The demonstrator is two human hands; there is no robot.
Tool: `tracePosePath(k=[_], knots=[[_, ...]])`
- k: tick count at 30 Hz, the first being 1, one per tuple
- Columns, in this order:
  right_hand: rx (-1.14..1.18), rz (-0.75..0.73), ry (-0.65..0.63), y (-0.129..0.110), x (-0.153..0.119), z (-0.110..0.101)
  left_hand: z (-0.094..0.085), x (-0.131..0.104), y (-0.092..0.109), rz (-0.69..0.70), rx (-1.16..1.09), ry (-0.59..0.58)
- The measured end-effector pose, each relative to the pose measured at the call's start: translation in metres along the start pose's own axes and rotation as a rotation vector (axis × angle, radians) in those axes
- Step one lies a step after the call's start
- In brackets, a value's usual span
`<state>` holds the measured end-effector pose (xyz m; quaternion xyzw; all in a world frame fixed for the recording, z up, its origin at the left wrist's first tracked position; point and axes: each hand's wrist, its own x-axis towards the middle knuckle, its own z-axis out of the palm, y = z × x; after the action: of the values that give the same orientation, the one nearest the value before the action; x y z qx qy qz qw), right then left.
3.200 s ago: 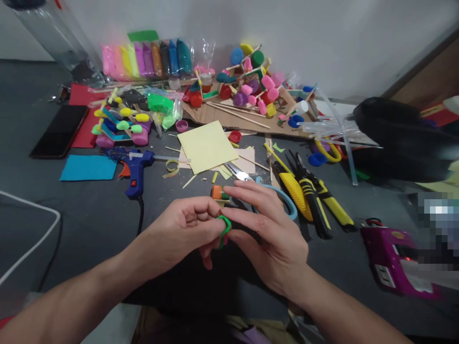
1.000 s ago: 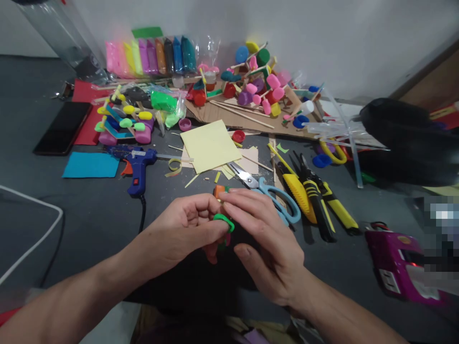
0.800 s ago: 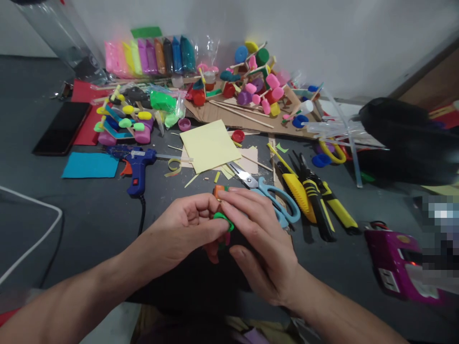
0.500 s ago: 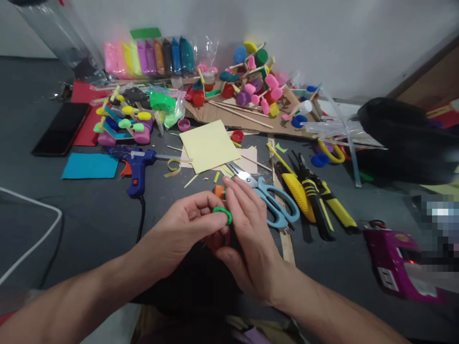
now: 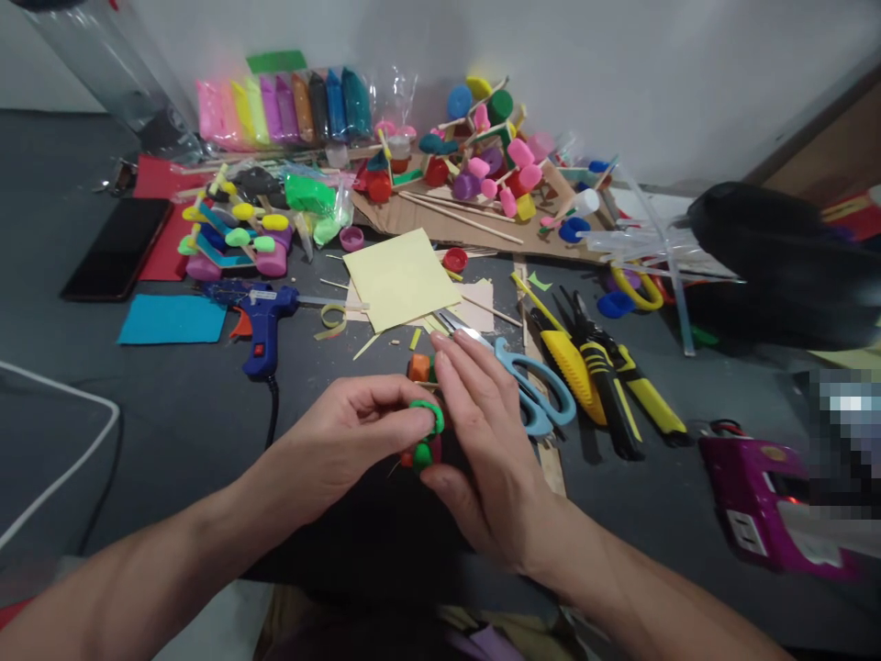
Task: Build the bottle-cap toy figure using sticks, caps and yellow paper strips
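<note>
My left hand (image 5: 358,418) pinches a small curved green strip (image 5: 435,418), bent like an open ring, between thumb and fingertips. Under and between my hands is a small craft model with an orange clay block (image 5: 418,368) at its far end and a green clay knob (image 5: 422,454) at its near end. My right hand (image 5: 482,431) is cupped round the model's right side, fingers straight and together, thumb at the near end. Its palm hides much of the model. Blue-handled scissors (image 5: 551,386) lie just beyond my right fingers.
A blue glue gun (image 5: 262,321) lies left, near a phone (image 5: 117,248). Yellow paper (image 5: 403,280) is ahead. A yellow cutter (image 5: 571,376) and pliers (image 5: 609,395) lie right, by a purple device (image 5: 750,505). Colourful clay-and-stick models (image 5: 240,229) stand behind.
My left hand has tipped the green strip slightly. My right hand has shifted a little to the right, so the orange block and the near green knob show more.
</note>
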<state>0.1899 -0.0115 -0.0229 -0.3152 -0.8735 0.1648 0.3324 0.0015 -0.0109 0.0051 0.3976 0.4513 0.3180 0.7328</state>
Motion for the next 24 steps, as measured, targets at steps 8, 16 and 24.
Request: tracePosePath(k=[8,16,24], knots=[[0.045,0.018,0.142,-0.0008,0.0025,-0.0069,0.0015,-0.0007,0.0,-0.031,0.067,-0.01],[0.123,0.042,0.203,-0.0005,0.0031,-0.0101,-0.0006,-0.0024,0.0016,-0.004,0.035,-0.074],[0.198,0.076,0.191,-0.0017,0.0025,-0.0081,0.002,-0.0012,0.0009,-0.027,-0.041,-0.08]])
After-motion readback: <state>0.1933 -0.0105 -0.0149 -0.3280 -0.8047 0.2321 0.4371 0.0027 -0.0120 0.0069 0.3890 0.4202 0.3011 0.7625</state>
